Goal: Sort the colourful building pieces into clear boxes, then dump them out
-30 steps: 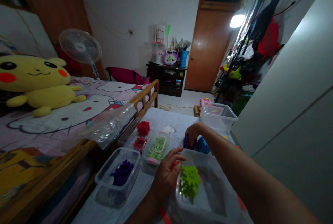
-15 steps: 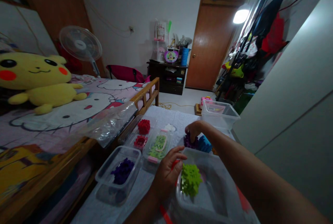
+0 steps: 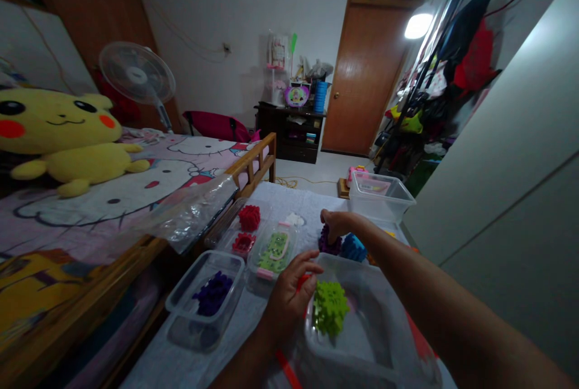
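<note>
My right hand [image 3: 335, 224] reaches past the clear plastic bin, its fingers closed on a dark purple cluster of notched toy pieces [image 3: 326, 244]. A blue cluster [image 3: 353, 248] lies right beside it. My left hand [image 3: 289, 292] grips the left side of the clear plastic bin [image 3: 362, 353], near its red handle [image 3: 302, 283]. Lime-green notched pieces [image 3: 332, 307] sit inside that bin at its left. Dark violet pieces [image 3: 214, 294] rest in an open clear tub [image 3: 174, 301] on the left. Between them stands a lidded box [image 3: 265, 274] of green pieces.
Two red clusters [image 3: 249, 218] sit in a clear tray behind the tubs. Another clear bin [image 3: 382, 193] stands at the table's far right. A wooden bed rail [image 3: 253, 160] borders the left side, with a yellow plush toy [image 3: 81, 160] on the bed.
The view has shifted very slightly. My right hand stays on the dark purple cluster, with its fingers slightly repositioned. My left hand remains at the bin's side.
</note>
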The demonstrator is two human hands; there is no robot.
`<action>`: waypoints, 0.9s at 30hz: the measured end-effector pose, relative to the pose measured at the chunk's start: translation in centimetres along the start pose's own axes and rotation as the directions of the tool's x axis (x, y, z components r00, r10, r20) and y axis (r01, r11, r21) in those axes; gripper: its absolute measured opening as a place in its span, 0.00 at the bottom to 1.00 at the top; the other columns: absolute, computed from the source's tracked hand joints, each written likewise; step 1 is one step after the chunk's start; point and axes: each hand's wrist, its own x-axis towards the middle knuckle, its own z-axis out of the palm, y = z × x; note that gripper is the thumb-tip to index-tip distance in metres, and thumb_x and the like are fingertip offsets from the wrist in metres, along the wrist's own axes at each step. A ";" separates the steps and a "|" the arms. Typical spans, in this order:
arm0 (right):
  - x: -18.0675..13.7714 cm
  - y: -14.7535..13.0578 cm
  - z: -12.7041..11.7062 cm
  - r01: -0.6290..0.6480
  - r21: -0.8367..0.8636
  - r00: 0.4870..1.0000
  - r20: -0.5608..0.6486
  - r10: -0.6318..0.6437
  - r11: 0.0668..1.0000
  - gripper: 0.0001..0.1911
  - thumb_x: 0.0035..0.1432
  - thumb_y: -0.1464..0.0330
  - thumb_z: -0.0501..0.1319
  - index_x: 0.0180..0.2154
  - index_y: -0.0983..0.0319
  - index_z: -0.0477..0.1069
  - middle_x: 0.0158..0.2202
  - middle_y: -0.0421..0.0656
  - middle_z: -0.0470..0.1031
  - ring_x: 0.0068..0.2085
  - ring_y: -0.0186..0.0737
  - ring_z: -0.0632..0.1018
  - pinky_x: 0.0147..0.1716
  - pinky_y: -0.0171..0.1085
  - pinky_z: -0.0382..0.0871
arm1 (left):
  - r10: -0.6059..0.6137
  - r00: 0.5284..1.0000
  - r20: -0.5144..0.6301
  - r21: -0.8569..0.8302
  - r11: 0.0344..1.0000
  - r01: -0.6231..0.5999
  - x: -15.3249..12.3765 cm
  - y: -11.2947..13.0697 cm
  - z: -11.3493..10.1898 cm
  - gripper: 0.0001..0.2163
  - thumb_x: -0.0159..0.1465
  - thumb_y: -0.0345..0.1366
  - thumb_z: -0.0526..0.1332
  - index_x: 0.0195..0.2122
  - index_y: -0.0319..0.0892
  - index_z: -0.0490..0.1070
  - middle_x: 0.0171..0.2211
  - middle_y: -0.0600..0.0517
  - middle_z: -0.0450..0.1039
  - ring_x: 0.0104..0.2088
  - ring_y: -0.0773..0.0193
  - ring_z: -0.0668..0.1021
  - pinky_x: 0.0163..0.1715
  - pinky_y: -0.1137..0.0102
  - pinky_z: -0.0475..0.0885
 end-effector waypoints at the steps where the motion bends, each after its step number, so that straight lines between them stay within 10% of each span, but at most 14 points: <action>1: 0.0 0.0 0.0 0.004 -0.004 1.000 -0.006 -0.004 1.000 0.42 0.40 0.66 0.69 0.58 0.69 0.60 0.46 0.53 0.77 0.40 0.47 0.78 0.29 0.34 0.67 | 0.002 1.000 0.002 -0.002 1.000 -0.002 0.0 0.0 0.0 0.10 0.65 0.37 0.55 0.41 0.44 0.75 0.58 0.46 0.68 0.59 0.54 0.69 0.60 0.57 0.60; 10: 0.2 0.3 0.1 0.070 -0.034 0.998 0.005 -0.070 0.997 0.21 0.44 0.68 0.66 0.44 0.65 0.78 0.39 0.46 0.81 0.36 0.41 0.78 0.28 0.31 0.65 | 0.011 1.000 0.001 -0.022 1.000 -0.011 0.0 -0.1 0.0 0.09 0.65 0.36 0.55 0.41 0.44 0.75 0.58 0.47 0.68 0.59 0.55 0.69 0.60 0.59 0.60; 27: -0.2 0.8 -2.1 0.087 -0.037 0.992 0.099 -0.083 0.996 0.22 0.44 0.69 0.65 0.43 0.67 0.79 0.32 0.44 0.81 0.29 0.37 0.75 0.29 0.33 0.65 | 0.010 1.000 0.003 -0.022 1.000 -0.010 0.1 -0.1 -0.1 0.09 0.65 0.36 0.56 0.41 0.44 0.75 0.58 0.46 0.68 0.58 0.55 0.69 0.59 0.60 0.61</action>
